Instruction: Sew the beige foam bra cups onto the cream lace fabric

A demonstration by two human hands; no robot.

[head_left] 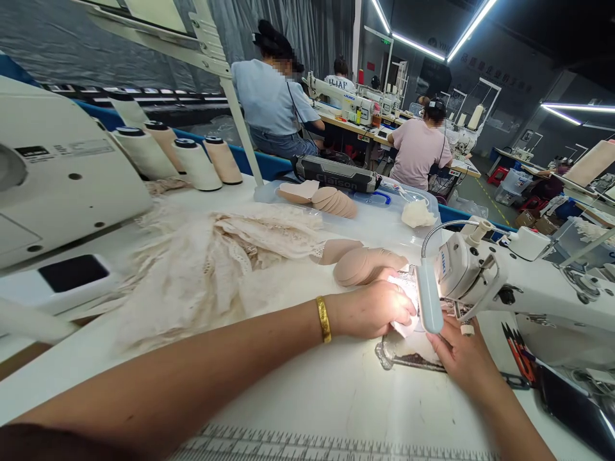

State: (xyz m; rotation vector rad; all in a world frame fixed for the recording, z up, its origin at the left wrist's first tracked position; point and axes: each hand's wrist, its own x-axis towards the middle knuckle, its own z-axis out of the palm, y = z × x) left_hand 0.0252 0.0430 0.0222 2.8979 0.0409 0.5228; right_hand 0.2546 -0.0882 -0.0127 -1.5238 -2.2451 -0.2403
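A white sewing machine (pixel 485 262) stands at the right, its lamp (pixel 429 294) shining on the work. Under that light, my left hand (pixel 377 307) has its fingers closed on a pale piece of fabric (pixel 407 325) left of the needle area. My right hand (pixel 459 346) rests low beside the machine's needle plate, partly behind the lamp and machine head; what its fingertips touch is hidden. Several beige bra cups (pixel 358 266) lie stacked just beyond my left hand. Cream lace fabric (pixel 230 256) spreads in a heap across the table's left side.
Thread cones (pixel 196 165) stand at the back left, near another machine (pixel 62 166). A plastic tray (pixel 307 214) holds more cups and a black box (pixel 336 174). Red-handled scissors (pixel 519 358) and a phone (pixel 574 406) lie at right. A clear ruler (pixel 336 445) edges the front. Co-workers sit beyond.
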